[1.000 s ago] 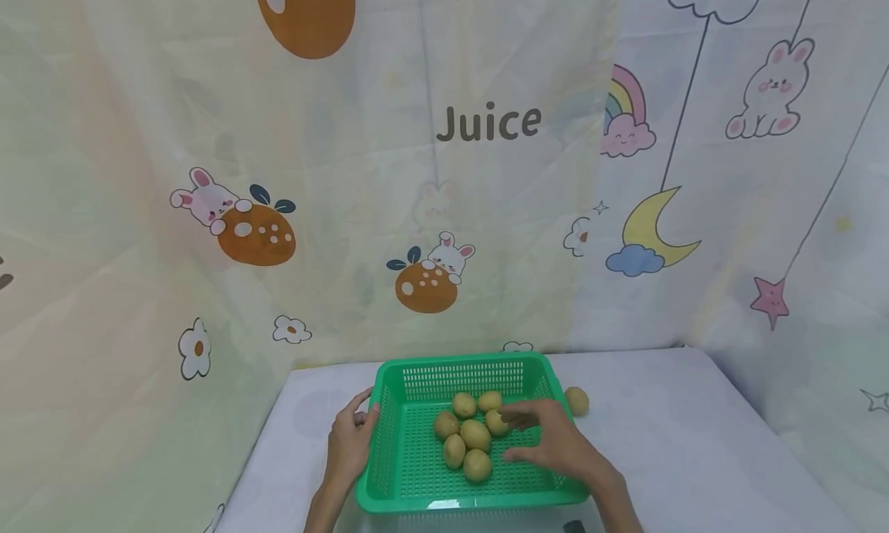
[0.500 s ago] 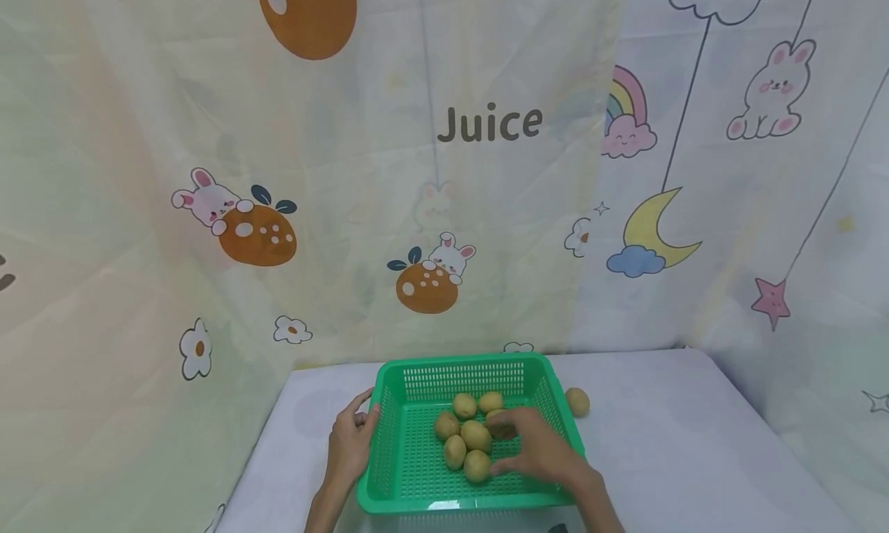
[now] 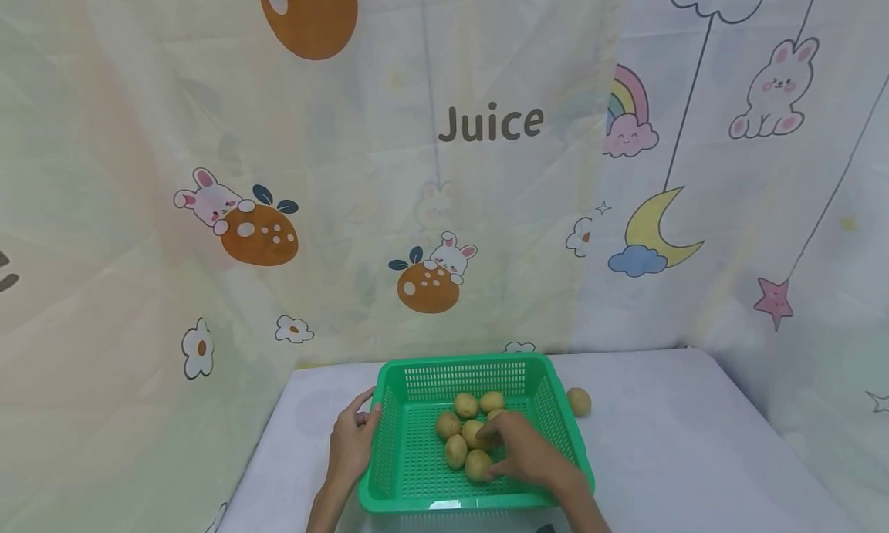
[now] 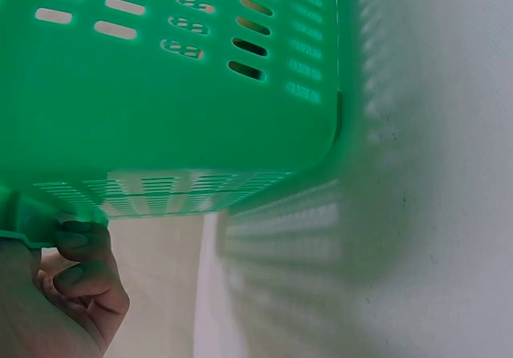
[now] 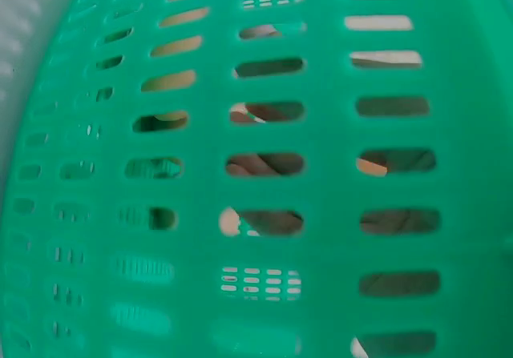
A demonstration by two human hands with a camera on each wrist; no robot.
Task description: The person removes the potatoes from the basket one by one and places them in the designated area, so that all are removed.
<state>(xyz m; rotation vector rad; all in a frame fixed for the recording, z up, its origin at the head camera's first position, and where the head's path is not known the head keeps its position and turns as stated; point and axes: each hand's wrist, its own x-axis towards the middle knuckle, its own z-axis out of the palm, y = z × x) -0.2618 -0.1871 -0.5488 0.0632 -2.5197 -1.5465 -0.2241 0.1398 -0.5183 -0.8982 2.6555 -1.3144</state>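
A printed curtain (image 3: 514,201) hangs behind the basket, and the white table (image 3: 681,440) spreads beneath it and to both sides. The green basket (image 3: 417,456) faces the person squarely, probably so that both hands can reach it easily.

At the basket's left side, the left hand (image 3: 352,440) grips the rim, likely to steady it and keep it from sliding. The right hand (image 3: 522,450) is inside the basket, over its right half, thumb and fingers spread apart around the nearer potatoes, apparently without a firm hold on any. Whether the thumb presses the nearest one or merely overlaps it from above is hard to tell.

The seven potatoes (image 3: 471,434) sit in a loose cluster right of the basket's middle, resting on its slotted floor, with one partly hidden by the right hand. A lone potato (image 3: 579,401) lies outside on the table, just beyond the basket's right wall.

Only the left wrist view shows the fingers (image 4: 88,282) curled in under the basket's rim; the head view hides those tips. The right wrist view looks through the basket's slotted wall, giving broken glimpses of hand and potato but no clear contact.
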